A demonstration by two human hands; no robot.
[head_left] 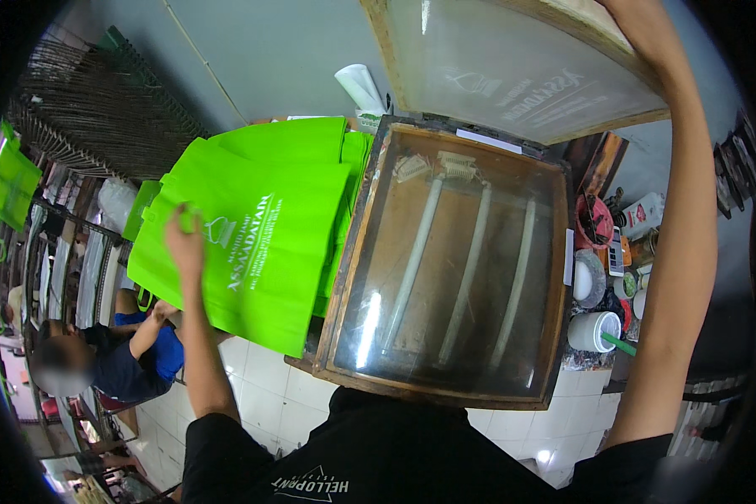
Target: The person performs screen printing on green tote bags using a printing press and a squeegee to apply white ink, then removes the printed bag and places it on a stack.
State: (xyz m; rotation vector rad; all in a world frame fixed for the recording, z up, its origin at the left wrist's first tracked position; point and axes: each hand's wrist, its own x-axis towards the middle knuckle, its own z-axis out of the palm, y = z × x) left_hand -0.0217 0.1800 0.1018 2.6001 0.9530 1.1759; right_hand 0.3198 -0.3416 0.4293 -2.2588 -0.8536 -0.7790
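My left hand [185,239] is over the left part of a bright green bag [286,244] with a white print, fingers curled and slightly blurred, a bit of green showing between them. The bag lies tilted on a pile of more green bags [359,160], its near corner hanging past the pile. My raised right hand [644,27] grips the top edge of a wooden-framed printing screen [512,71], which stands tilted up with a pale design on its mesh. Below the screen is a wooden box with a glass top [437,336] and several pale tubes inside.
Right of the box are a white tub [592,332] with a green stick, a pink container [594,220] and other small pots. Metal racks [113,101] rise at the left. Another person [134,353] sits at lower left. A white roll [359,86] stands behind the bags.
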